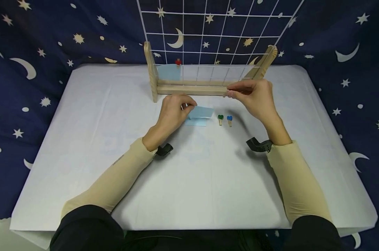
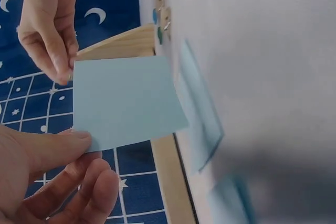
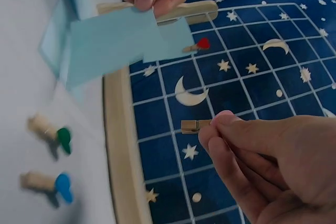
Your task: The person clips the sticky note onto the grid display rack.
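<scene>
My left hand [image 1: 176, 111] pinches a light blue paper note [image 2: 123, 100] by one corner, just above the table. Further blue notes [image 1: 196, 122] lie on the white cloth beneath it. Between thumb and fingertips, my right hand [image 1: 255, 99] grips a small wooden clothespin [image 3: 190, 126] in front of the grid rack's base. Fingers cover the clothespin's other end. Two more clothespins, one with a green heart [image 1: 220, 118] and one with a blue heart [image 1: 229, 119], lie on the table between the hands.
A white wire grid [image 1: 214, 35] stands in a wooden frame [image 1: 195, 90] at the table's back. One blue note [image 1: 169, 72] hangs at its lower left under a clothespin with a red heart [image 1: 178, 62]. Dark starry cloth [image 1: 67, 28] hangs behind.
</scene>
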The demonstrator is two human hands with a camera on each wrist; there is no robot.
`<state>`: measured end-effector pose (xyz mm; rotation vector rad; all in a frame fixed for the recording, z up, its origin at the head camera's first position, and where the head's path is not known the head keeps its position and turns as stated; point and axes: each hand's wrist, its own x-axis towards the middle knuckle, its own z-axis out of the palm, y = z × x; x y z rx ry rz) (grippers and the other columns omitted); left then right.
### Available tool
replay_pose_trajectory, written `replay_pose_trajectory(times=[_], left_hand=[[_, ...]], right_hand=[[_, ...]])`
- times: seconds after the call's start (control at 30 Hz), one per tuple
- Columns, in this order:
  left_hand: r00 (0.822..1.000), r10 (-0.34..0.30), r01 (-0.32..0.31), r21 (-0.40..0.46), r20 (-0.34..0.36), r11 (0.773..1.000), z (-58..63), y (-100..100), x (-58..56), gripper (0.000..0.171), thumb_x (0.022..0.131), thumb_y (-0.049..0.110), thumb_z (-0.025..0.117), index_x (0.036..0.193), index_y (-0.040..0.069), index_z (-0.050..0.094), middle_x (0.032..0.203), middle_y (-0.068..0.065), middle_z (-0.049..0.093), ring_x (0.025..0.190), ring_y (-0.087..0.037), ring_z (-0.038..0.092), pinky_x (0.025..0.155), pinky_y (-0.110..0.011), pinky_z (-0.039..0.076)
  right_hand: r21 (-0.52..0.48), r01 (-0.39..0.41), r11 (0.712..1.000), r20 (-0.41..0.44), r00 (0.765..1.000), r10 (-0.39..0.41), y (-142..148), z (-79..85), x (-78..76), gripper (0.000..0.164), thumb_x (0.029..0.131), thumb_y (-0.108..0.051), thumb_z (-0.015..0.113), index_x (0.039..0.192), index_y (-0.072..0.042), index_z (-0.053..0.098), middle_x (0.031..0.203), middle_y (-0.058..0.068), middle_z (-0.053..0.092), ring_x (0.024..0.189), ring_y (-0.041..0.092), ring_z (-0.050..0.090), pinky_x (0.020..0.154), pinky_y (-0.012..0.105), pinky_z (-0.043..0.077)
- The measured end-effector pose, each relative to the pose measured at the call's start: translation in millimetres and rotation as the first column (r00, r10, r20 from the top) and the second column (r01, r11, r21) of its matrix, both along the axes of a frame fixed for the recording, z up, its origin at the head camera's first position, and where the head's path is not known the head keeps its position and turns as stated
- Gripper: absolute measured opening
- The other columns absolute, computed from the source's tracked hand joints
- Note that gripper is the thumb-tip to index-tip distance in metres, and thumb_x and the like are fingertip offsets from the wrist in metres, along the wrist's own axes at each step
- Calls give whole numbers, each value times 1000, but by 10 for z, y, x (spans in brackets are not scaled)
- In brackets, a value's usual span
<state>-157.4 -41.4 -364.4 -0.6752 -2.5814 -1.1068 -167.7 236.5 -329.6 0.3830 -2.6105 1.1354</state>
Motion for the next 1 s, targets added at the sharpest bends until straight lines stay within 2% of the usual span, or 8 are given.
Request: replay_pose_trajectory(times=[0.27,0.47,0.57,0.77,1.0], left_hand=[[999,14,-13,25,-42,1000,108,72,-132,7,93,3,78,94,7,84,90,-8,76,74,-20,67,69,-33,50],[997,58,-58,5,-45,998,162,81,-251,11,95,1,75,99,4,84,95,-10,77,75,-22,66,71,-34,51],[996,77,-76,33,-38,997,180,76,-326,10,95,1,75,100,3,82,95,-11,79,77,-23,68,74,-34,53],[991,103,-92,119,-89,989,192,50,-463,5,94,0,76,94,1,81,90,-11,79,76,-22,71,72,-32,55],[979,163,-151,105,-125,983,162,84,-577,7,93,1,76,91,4,82,87,-10,77,72,-22,68,67,-31,50]], right_hand=[[1,0,1000,-101,995,0,-194,124,-128,16,92,-19,83,104,-8,85,99,7,82,77,-10,66,71,10,51],[15,25,1000,-183,983,-22,-270,200,-213,17,94,-19,81,105,-7,84,98,5,82,83,13,77,73,10,51],[0,16,1000,-192,981,-16,-301,230,-254,17,94,-18,80,106,-6,84,100,6,82,87,20,78,75,10,51],[22,26,999,-189,982,-21,-377,252,-352,19,94,-18,80,107,-5,83,101,8,82,89,18,79,77,9,52],[-21,6,1000,-203,979,-10,-476,248,-470,16,92,-20,81,102,-8,85,100,5,82,87,15,79,75,11,53]])
